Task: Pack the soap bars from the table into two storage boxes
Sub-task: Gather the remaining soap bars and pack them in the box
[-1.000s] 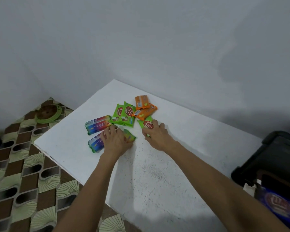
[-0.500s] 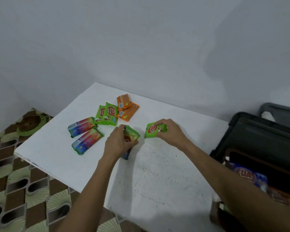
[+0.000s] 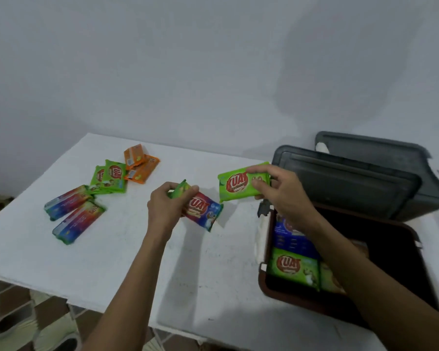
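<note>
Green bar (image 3: 238,184) is up off the table (image 3: 112,262), in the right hand (image 3: 281,196). Fingers and thumb pinch its right end, and "KUAT" shows in white on a red oval across the wrapper. It hangs just left of the open box (image 3: 262,282).

The left hand (image 3: 166,207) has fingers curled round the green upper end of a red-blue bar (image 3: 203,214). That one is tilted and also marked "KUAT". I cannot tell whether its lower corner touches the table.

At the table's far left two rainbow bars (image 3: 66,202) lie side by side, slanted; their print is too small to read. Just beyond them two green bars (image 3: 112,177) overlap, each with the red oval logo. Touching those on the right are two orange bars (image 3: 140,164), one resting partly on the other, with a white label patch on each that is not legible.

The box has a brown rim and a dark inside, and it sits at the table's right edge under the right forearm. Inside, a packed green bar (image 3: 293,266) lies face up, and "KUAT" is clear on it. Above it a blue bar (image 3: 294,239) is partly hidden by the arm, its writing blurred. A yellow-green wrapper (image 3: 330,277) sits beside the packed green bar, mostly covered.

Behind the box a grey lid (image 3: 345,181) stands tilted, with a second grey piece (image 3: 370,145) behind it against the wall. Patterned floor (image 3: 15,325) shows at lower left.
</note>
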Tool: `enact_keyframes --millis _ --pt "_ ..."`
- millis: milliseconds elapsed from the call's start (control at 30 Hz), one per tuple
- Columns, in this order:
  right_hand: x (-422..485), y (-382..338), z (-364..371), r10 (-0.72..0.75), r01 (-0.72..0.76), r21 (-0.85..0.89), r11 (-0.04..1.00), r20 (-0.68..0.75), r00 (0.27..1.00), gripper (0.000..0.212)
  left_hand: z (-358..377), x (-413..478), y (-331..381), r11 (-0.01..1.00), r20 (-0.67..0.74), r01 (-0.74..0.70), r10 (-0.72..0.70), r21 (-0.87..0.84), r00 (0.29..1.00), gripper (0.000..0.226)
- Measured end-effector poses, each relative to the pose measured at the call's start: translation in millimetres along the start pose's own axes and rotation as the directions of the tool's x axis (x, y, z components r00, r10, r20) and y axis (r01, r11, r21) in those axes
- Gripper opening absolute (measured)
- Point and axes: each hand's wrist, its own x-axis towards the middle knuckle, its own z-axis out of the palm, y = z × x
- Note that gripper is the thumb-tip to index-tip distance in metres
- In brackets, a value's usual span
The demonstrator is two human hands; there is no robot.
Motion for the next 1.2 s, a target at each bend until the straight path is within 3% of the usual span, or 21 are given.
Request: enact_keyframes --millis 300,467,800,900,1033,1100,1200 --pt "-76 -4 -85 0.079 -0.072 0.062 0.995 -0.123 0.989 0.022 64 -40 42 0.966 0.123 -0.014 0.047 -0.257 0.991 0.032" --pt "-114 5 -110 0.115 -0.113 0.022 0.993 -0.175 0.978 0.019 88 -55 51 0.956 0.223 -0.044 0.113 -0.291 0.968 0.026" --pt "-151 34 -107 0.432 -0.426 0.126 0.896 -0.022 0.902 0.023 121 -78 34 0.965 0.404 0.006 0.104 -0.262 0.909 0.020" --pt "-150 42 -101 0.476 -0.477 0.019 0.879 0.034 0.879 0.024 123 -82 30 0.968 0.409 0.023 0.084 -0.251 0.909 0.016" --pt "-144 44 -91 0.489 -0.489 -0.037 0.872 -0.003 0.872 0.026 123 -84 30 0.963 0.408 0.036 0.079 -0.266 0.909 0.016" --pt "-141 47 -87 0.456 -0.452 -0.215 0.866 -0.037 0.889 0.025 123 -85 30 0.964 0.408 0.037 0.076 -0.263 0.910 0.017" --pt "-138 50 -79 0.382 -0.377 -0.504 0.777 -0.097 0.919 0.013 124 -85 30 0.965 0.411 0.036 0.077 -0.260 0.908 0.016"
